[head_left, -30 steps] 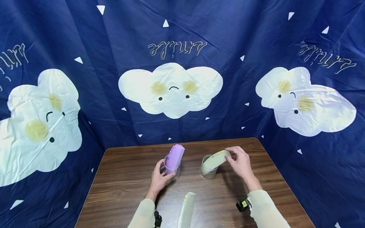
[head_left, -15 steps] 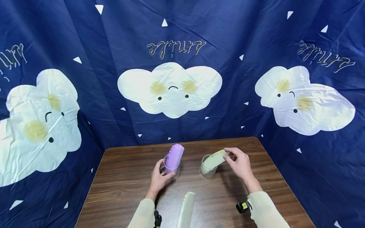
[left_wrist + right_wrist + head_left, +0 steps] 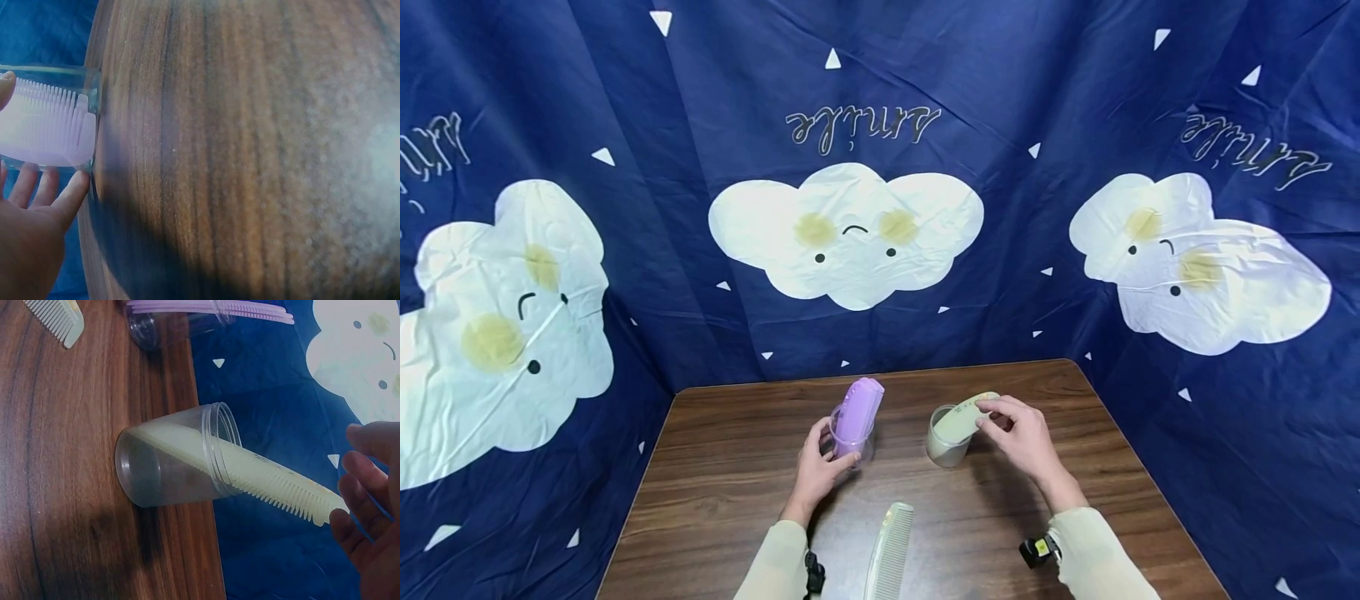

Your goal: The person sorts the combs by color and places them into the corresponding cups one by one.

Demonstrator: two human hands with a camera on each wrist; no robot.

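My left hand [image 3: 820, 467] grips a clear plastic cup [image 3: 867, 454], thumb on its near side and fingers round the left. Stacked purple combs [image 3: 859, 412] lean in that cup, upper ends above the rim. In the left wrist view the teeth of a purple comb [image 3: 44, 122] show through the wall. A second clear cup [image 3: 162, 465] stands to the right, holding a slanted pale green comb [image 3: 262, 472]. At this comb's raised end my right hand [image 3: 1022, 433] has loosely bent fingers; in the right wrist view they stand spread, one fingertip right at the end.
Another pale green comb [image 3: 891, 550] lies near the front of the brown wooden table [image 3: 715, 492]. A dark blue curtain [image 3: 647, 333] with white clouds encloses the table's back and sides. Each wrist wears a small black device.
My right hand has shifted slightly left along the green comb, whose raised end now shows beyond the fingers. My left hand and the purple combs stay in place.
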